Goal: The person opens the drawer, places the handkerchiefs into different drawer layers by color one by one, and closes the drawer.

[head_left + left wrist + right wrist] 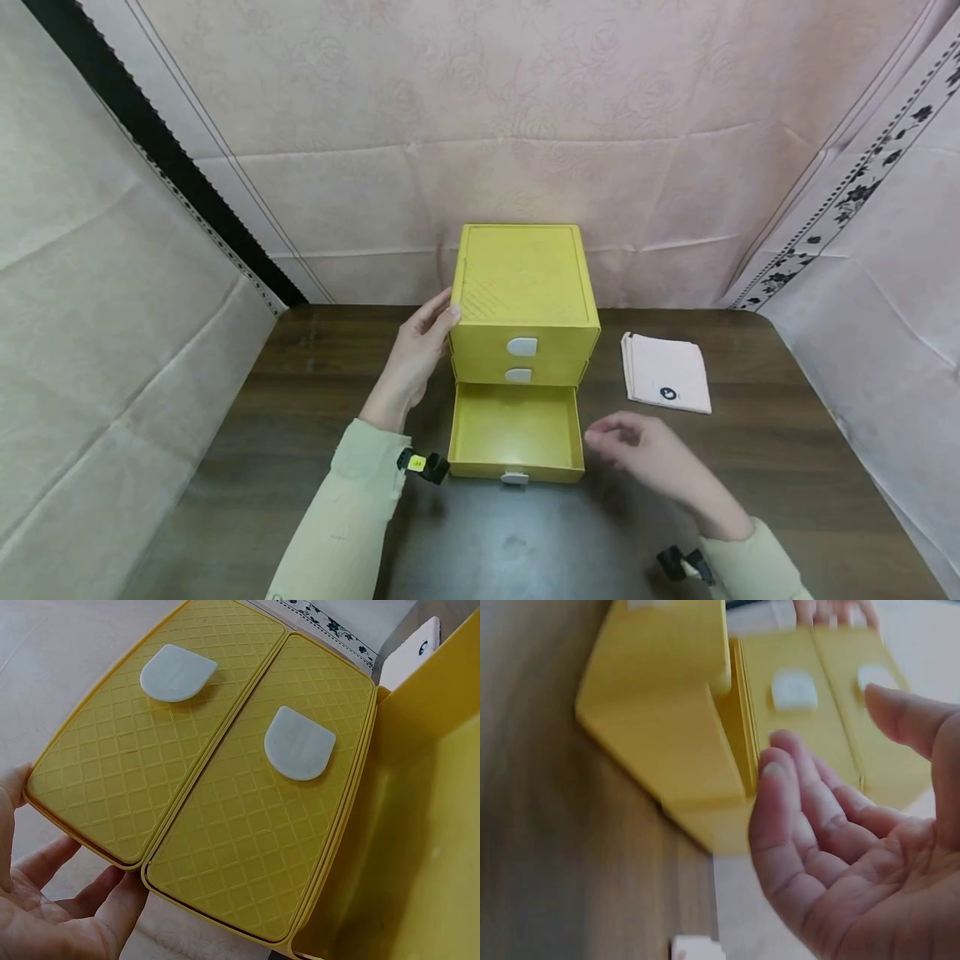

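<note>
- Yellow plastic makes up the small drawer cabinet, which stands in the middle of the dark wooden table, toward its back edge.
- The left hand rests with straight fingers against the left side of the cabinet, near its upper front corner; it presses flat and grips nothing.
- The right hand hovers over the table just to the right of the pulled-out bottom drawer. Its fingers are relaxed and a little curved, the palm is open, and it holds nothing and touches nothing.
- The bottom drawer is drawn far out toward the person, and I see nothing inside it.
- The two upper drawers are closed; each has a white handle tab, and their fronts carry a diamond grid pattern in the left wrist view.
- A folded pale pink cloth with a small dark mark lies on the table to the right of the cabinet, well apart from the right hand.
- Pale pink patterned fabric hangs behind the table and at both sides.
</note>
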`<state>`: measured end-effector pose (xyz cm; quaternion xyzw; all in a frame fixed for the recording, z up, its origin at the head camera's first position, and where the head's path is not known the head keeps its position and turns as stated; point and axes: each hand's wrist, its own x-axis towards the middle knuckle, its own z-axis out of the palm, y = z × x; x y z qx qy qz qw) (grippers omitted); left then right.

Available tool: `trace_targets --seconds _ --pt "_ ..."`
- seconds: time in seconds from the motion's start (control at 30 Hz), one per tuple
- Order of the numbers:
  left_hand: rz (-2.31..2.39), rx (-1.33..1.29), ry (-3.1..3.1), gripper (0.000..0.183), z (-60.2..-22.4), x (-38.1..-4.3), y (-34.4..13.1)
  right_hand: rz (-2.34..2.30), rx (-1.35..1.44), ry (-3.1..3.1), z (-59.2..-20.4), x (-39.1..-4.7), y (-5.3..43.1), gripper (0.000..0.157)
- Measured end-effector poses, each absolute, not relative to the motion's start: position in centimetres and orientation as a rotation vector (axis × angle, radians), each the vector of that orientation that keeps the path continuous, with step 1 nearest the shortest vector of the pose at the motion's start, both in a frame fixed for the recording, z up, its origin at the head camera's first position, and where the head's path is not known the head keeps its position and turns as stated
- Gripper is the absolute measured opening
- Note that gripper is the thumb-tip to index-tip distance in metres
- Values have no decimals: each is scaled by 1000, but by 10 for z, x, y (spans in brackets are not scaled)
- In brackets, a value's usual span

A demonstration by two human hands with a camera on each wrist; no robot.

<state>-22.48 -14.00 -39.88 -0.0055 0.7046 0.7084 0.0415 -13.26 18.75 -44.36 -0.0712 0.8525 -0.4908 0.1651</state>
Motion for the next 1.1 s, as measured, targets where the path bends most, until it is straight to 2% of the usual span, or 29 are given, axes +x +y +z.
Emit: trace_targets --seconds 0.23,0.53,1.1 --pt "2190 -16 2176 48 -399 -223 -139 -1404 -17 2529 -443 -164 225 63" --pt "2206 3 2176 51 -401 -224 -139 -1259 116 2833 -456 -197 261 80" --pt "2193 -18 2157 47 -397 -223 -139 -1141 459 2863 -484 -238 286 103"
